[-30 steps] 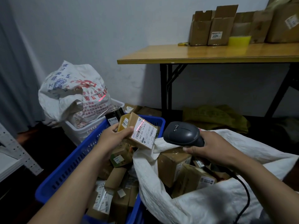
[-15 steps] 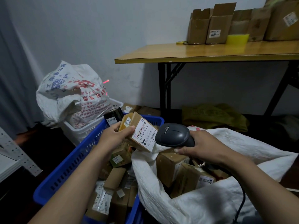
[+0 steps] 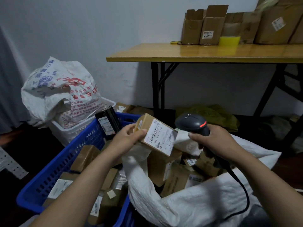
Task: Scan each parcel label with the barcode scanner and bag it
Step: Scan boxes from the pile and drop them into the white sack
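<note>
Parcel shifted right over bag, scanner LED now red: scan prob. done. L hand grips parcel, R hand scanner.

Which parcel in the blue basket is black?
The black parcel standing at the blue basket's far rim, just beyond the left hand; the others there look brown.

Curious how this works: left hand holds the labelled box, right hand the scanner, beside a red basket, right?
The basket is blue, not red; the head view shows it. The left hand holds the box, the right hand the scanner.
</note>
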